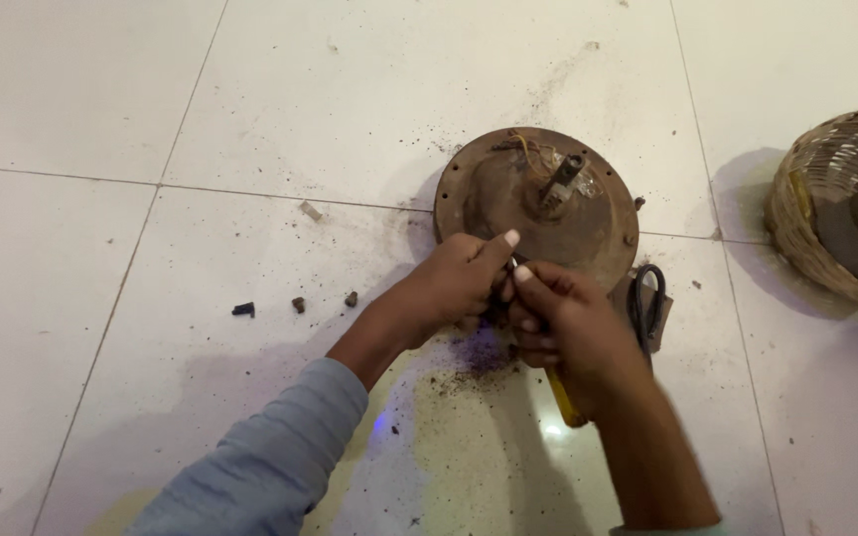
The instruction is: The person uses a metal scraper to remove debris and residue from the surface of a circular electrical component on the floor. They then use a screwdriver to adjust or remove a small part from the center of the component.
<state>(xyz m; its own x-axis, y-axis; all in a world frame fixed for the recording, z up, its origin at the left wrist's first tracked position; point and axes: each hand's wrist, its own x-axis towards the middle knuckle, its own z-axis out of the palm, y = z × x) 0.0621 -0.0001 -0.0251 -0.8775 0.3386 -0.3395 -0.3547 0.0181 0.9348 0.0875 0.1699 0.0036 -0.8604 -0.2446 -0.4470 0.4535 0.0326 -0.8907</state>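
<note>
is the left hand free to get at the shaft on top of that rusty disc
Probably yes: the shaft stands bare on the rusty disc, just beyond the left hand; nothing lies between, though its fingers are busy at the rim.

A ceiling-fan motor housing (538, 208) lies on the tiled floor (151, 99), with both hands, left hand (459, 278) and right hand (563, 318), meeting at its near edge. A wicker basket (836, 218) sits well to its right, scissors (647, 303) just beside its near-right rim. Small debris pieces (295, 303) lie to the left.

Woven basket (836, 223) at right, black scissors (647, 298) on the white tiled floor (81, 89), small dark debris (243, 310) at left.
</note>
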